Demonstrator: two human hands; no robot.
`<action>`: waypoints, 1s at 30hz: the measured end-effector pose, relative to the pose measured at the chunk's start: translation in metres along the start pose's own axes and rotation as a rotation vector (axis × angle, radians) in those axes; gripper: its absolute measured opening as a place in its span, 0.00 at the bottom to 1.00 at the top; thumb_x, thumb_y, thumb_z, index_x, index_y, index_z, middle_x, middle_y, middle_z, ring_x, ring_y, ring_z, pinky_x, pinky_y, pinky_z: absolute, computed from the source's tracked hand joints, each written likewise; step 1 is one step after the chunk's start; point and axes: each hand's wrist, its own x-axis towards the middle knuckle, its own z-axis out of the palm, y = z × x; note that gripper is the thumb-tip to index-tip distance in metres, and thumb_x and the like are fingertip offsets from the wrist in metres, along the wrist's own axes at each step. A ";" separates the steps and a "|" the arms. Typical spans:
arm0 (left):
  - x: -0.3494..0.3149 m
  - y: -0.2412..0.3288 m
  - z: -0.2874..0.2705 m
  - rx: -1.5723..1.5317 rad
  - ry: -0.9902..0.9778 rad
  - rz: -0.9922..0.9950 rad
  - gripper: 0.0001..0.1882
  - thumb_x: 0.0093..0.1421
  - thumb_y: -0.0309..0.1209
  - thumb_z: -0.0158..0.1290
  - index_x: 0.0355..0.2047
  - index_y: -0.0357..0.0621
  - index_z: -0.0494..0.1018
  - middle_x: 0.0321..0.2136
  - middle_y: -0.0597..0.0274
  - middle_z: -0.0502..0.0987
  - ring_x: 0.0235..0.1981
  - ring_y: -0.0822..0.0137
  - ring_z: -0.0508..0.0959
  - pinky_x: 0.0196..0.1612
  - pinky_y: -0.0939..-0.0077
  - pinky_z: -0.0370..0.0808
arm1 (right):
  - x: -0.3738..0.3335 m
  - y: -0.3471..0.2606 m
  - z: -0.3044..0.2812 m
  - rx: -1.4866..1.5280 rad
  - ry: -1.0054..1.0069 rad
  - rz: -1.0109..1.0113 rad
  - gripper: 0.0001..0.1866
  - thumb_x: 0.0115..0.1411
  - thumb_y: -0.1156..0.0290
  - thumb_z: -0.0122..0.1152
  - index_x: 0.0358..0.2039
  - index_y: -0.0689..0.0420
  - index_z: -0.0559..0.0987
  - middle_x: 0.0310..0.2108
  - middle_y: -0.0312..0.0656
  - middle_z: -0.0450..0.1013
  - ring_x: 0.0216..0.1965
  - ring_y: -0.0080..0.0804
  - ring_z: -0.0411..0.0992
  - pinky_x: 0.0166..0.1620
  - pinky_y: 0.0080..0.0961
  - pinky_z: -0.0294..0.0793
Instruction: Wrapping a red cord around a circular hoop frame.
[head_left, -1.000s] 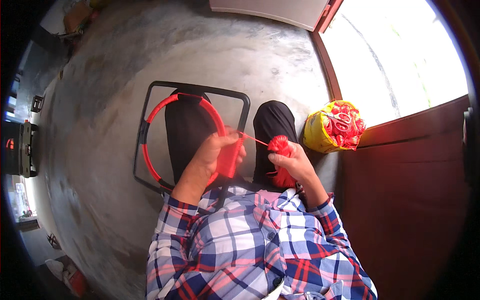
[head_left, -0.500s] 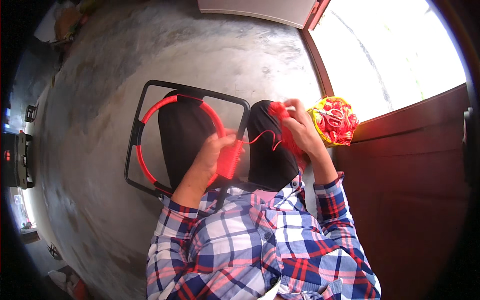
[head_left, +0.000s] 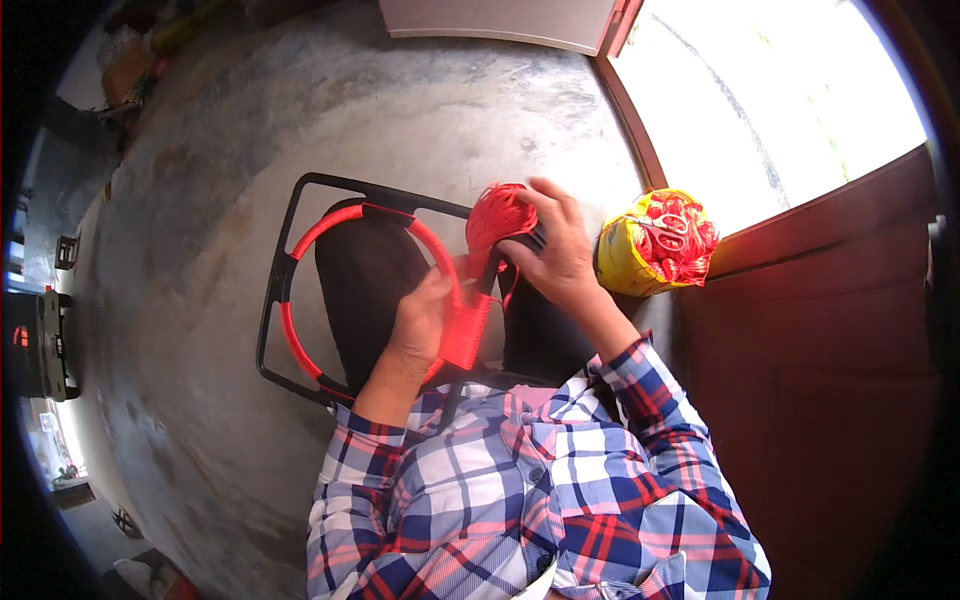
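A black rectangular frame [head_left: 282,270] with rounded corners lies across my lap, a ring partly wrapped in red cord inside it. My left hand [head_left: 422,318] grips the ring's right side, beside a dense band of red cord [head_left: 464,335] wound between the ring and the frame's right bar. A loose bundle of thin red cord [head_left: 500,215] sits at the frame's upper right corner. My right hand [head_left: 558,248] is curled against that bundle and over the right bar; its fingertips are partly hidden. A strand of cord hangs just below my right hand.
To the right on the floor stands a yellow bag [head_left: 625,255] filled with red cord, with scissors [head_left: 668,236] on top. A dark red door panel [head_left: 800,340] and a bright doorway lie beyond it. A pale panel [head_left: 500,20] stands at the far side.
My right hand has brought the cord bundle leftward from over my right knee to the frame's upper right corner. My left hand keeps hold of the ring, which has shifted slightly.
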 end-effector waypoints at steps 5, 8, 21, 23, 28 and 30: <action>0.007 0.001 -0.001 0.035 0.034 -0.106 0.32 0.62 0.49 0.45 0.53 0.30 0.64 0.48 0.47 0.73 0.50 0.58 0.73 0.54 0.63 0.70 | -0.038 0.011 0.000 0.054 -0.149 0.077 0.24 0.42 0.71 0.70 0.42 0.57 0.75 0.43 0.46 0.71 0.49 0.46 0.68 0.52 0.36 0.67; 0.012 0.000 -0.013 0.015 0.045 -0.194 0.32 0.62 0.53 0.45 0.50 0.32 0.67 0.43 0.48 0.75 0.42 0.59 0.77 0.45 0.63 0.75 | -0.041 0.003 0.015 0.382 -0.339 0.331 0.21 0.45 0.71 0.69 0.40 0.60 0.76 0.37 0.46 0.73 0.42 0.44 0.72 0.45 0.32 0.72; 0.006 0.000 -0.012 0.297 0.176 -0.318 0.12 0.62 0.32 0.53 0.39 0.35 0.72 0.27 0.52 0.77 0.26 0.63 0.79 0.29 0.66 0.78 | -0.062 0.004 -0.106 1.341 -0.114 0.575 0.20 0.47 0.61 0.58 0.34 0.65 0.72 0.23 0.49 0.73 0.29 0.38 0.74 0.42 0.33 0.75; 0.005 0.001 -0.011 0.311 0.174 -0.302 0.12 0.62 0.32 0.53 0.39 0.35 0.72 0.27 0.52 0.77 0.25 0.63 0.79 0.28 0.66 0.79 | -0.065 0.009 -0.138 1.336 -0.014 0.590 0.21 0.50 0.60 0.56 0.38 0.63 0.71 0.19 0.43 0.69 0.26 0.32 0.72 0.36 0.30 0.75; 0.006 0.003 -0.005 0.364 0.149 -0.285 0.11 0.62 0.31 0.53 0.39 0.35 0.72 0.26 0.52 0.78 0.23 0.64 0.80 0.27 0.68 0.79 | -0.059 0.051 -0.153 1.187 0.330 0.658 0.12 0.60 0.68 0.54 0.43 0.57 0.71 0.25 0.32 0.65 0.24 0.20 0.63 0.30 0.20 0.70; 0.005 0.005 0.001 0.368 0.150 -0.286 0.11 0.61 0.31 0.54 0.39 0.35 0.73 0.26 0.53 0.78 0.23 0.64 0.80 0.27 0.69 0.79 | -0.048 0.030 -0.119 0.794 0.184 0.781 0.12 0.59 0.70 0.56 0.44 0.56 0.72 0.30 0.34 0.69 0.27 0.19 0.67 0.32 0.20 0.71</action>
